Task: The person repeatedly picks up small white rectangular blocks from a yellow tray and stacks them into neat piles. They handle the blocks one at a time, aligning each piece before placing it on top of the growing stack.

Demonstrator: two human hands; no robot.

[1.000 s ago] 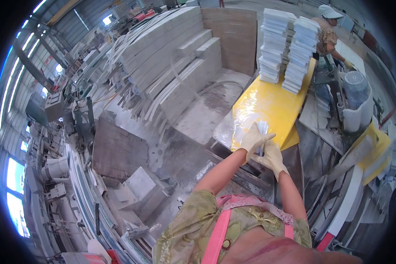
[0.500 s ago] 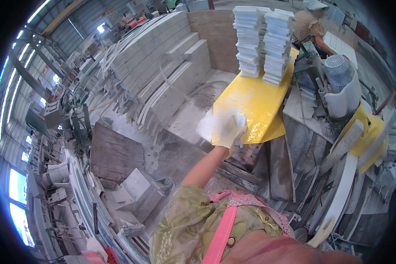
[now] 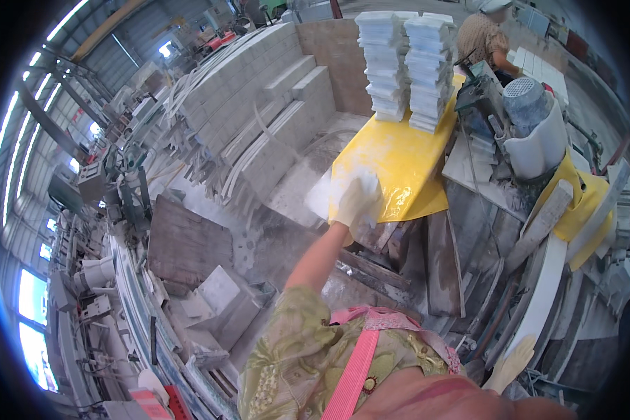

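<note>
My left hand point(image 3: 351, 203), in a pale glove, reaches out over the near end of a wet yellow sheet point(image 3: 381, 157). Its fingers are closed on a white piece point(image 3: 368, 183), blurred, whose kind I cannot make out. A flat white slab point(image 3: 319, 197) sticks out beside that hand, past the sheet's left edge. Down at the lower right, my right hand point(image 3: 514, 358), gloved too, rests with its fingers stretched out along a long white strip point(image 3: 544, 280). Two tall stacks of thin white slabs point(image 3: 427, 73) stand at the sheet's far end.
Grey-white stone blocks point(image 3: 241, 98) are piled at the far left. A dusty motor point(image 3: 528, 103) stands to the right, with another yellow sheet point(image 3: 582, 203) draped below it. Brown boards point(image 3: 444, 259) lean under the worktop. At the back right a person point(image 3: 484, 42) works by a white surface.
My left hand has drawn slightly left over the yellow sheet with the white piece. My right hand has shifted up a little along the strip and shows more fully. The view has turned slightly.
</note>
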